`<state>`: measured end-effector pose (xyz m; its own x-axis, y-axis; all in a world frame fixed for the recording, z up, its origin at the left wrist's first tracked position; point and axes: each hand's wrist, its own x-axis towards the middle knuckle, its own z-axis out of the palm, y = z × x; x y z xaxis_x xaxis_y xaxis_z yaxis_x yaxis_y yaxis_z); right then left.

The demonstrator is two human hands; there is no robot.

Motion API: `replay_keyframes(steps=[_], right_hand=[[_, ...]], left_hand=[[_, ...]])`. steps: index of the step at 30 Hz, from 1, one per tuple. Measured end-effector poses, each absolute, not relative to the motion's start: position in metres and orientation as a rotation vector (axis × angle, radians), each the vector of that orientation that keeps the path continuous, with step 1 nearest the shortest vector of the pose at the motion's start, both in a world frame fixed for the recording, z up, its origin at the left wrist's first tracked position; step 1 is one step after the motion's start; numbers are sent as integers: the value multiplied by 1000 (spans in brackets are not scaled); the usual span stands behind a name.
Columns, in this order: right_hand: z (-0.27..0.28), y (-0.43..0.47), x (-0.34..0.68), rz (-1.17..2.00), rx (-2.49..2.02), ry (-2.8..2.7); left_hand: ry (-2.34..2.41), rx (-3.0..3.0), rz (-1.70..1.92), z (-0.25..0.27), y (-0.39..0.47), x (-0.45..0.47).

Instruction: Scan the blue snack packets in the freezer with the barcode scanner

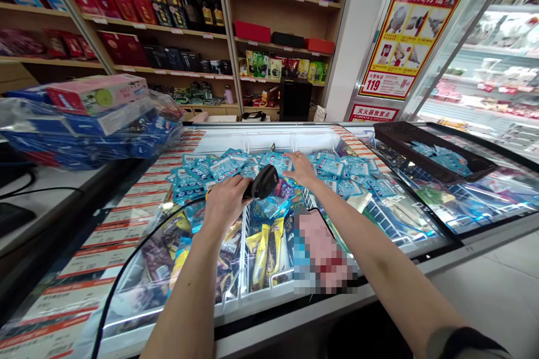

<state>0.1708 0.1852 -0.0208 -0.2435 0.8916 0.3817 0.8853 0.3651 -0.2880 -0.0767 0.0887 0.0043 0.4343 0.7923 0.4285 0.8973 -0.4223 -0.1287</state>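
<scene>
My left hand is wrapped round a black barcode scanner, its head tilted away from me. A black cord trails from the scanner to the lower left. Just beyond the scanner, my right hand has its fingers and thumb at the edge of a blue packet with a white label. Many similar blue packets lie spread on the freezer's glass top to both sides, such as a left pile and a right pile. A phone in a pink case, partly blurred out, lies nearer me.
Under the glass, wire baskets hold yellow-wrapped ice creams and other packs. A dark basket with blue packets stands at right. Plastic-wrapped boxes are stacked at left. Price labels line the freezer's left side. Shelves stand behind.
</scene>
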Motion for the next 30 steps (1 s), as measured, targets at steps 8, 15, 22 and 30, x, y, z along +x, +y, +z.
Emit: replay_keyframes(steps=[8,15,22,30], right_hand=[[-31,165,207,302,-1368,-1761],[-45,147,217,332,-1433,-1713],[-44,145,215,169,-1493,-1830],[-47,145,217,179,-1454,-1867]], left_hand=[[-1407,-2443,-461,0,85,-57],[-1359,-2462,-471,2,81,-45],[-1371,-2489,-501,0,80,-36],[-1324,-2488,-503,-4,82,-33]])
